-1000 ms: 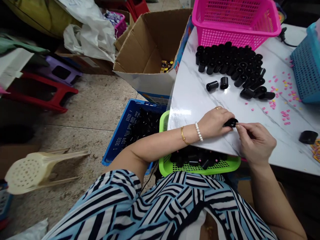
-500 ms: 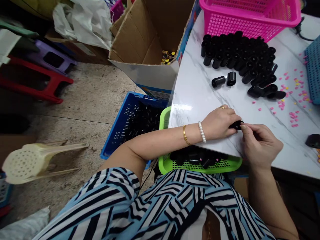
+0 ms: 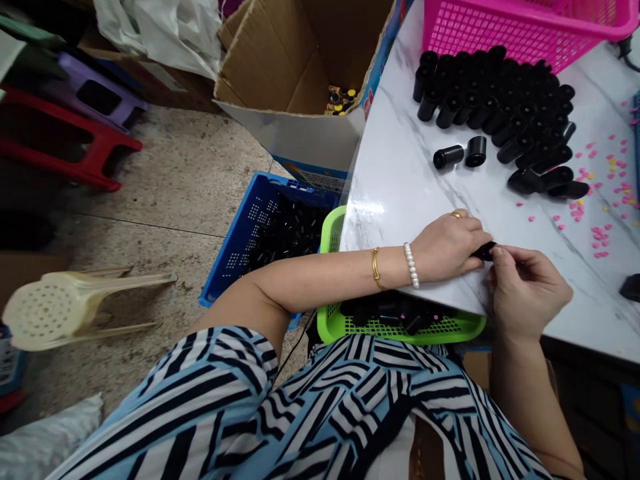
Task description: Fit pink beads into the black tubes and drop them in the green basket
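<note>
My left hand [image 3: 447, 245] and my right hand [image 3: 527, 290] meet at the near edge of the white marble table [image 3: 400, 193]. Both pinch one small black tube [image 3: 484, 251] between their fingertips. The left wrist wears a pearl bracelet and a gold bangle, and a gold ring is on one finger. A heap of several black tubes [image 3: 500, 107] stands farther back on the table, with two loose ones [image 3: 460, 155] lying apart from it. A green basket [image 3: 400, 327] under the table edge on my lap holds more black tubes.
A pink basket [image 3: 525, 30] sits behind the heap. Small pink and yellow pieces [image 3: 595, 233] are scattered at the right. On the floor at the left are a blue crate of black tubes [image 3: 240, 247], an open cardboard box [image 3: 290, 73], and red, purple and cream stools.
My hands stay together on the black tube. The view has shifted, so the table and heap sit a little further right and higher in the picture.
</note>
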Available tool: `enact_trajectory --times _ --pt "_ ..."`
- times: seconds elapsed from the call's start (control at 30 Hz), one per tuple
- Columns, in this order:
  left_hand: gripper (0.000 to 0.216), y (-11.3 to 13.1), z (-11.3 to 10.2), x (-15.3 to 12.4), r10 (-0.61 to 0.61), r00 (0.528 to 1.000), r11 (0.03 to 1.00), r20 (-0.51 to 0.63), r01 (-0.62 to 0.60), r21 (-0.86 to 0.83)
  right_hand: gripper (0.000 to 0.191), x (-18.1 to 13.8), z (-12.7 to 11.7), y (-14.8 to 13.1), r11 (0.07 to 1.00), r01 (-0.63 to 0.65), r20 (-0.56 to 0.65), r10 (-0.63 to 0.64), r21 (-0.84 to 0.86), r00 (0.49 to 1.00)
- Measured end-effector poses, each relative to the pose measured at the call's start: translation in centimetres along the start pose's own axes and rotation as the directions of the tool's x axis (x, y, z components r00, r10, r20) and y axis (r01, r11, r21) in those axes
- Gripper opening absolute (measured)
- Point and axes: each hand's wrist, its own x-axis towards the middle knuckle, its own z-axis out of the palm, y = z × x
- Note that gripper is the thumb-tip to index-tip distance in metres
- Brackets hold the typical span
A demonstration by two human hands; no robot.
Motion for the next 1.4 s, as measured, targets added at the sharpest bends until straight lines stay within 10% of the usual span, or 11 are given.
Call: enact_trajectory --times 0.23,0.73,0.97,1.4 --pt "0.030 0.3 -0.5 -0.1 -0.077 0.996 0.996 0.043 0.078 -0.032 0.020 2.0 0.0 -0.5 0.917 -0.342 0.255 0.287 0.207 0.923" --pt "0.031 0.3 -1.9 0.4 -0.189 0.968 0.973 0.164 0.207 -0.101 0.021 2.0 0.1 -0.2 0.933 -0.272 0.302 0.196 0.234 0.933" --pt "0.029 0.4 -1.6 0.4 -0.174 0.974 0.979 0.144 0.187 -0.082 0.017 1.2 0.7 -0.4 0.997 -0.044 0.150 0.034 0.062 0.988" --pt "0.025 0.1 -1.9 0.5 -0.179 0.972 0.966 0.152 0.203 -0.158 0.023 1.9 -0.4 1.0 0.948 -0.175 0.310 0.088 0.265 0.947"
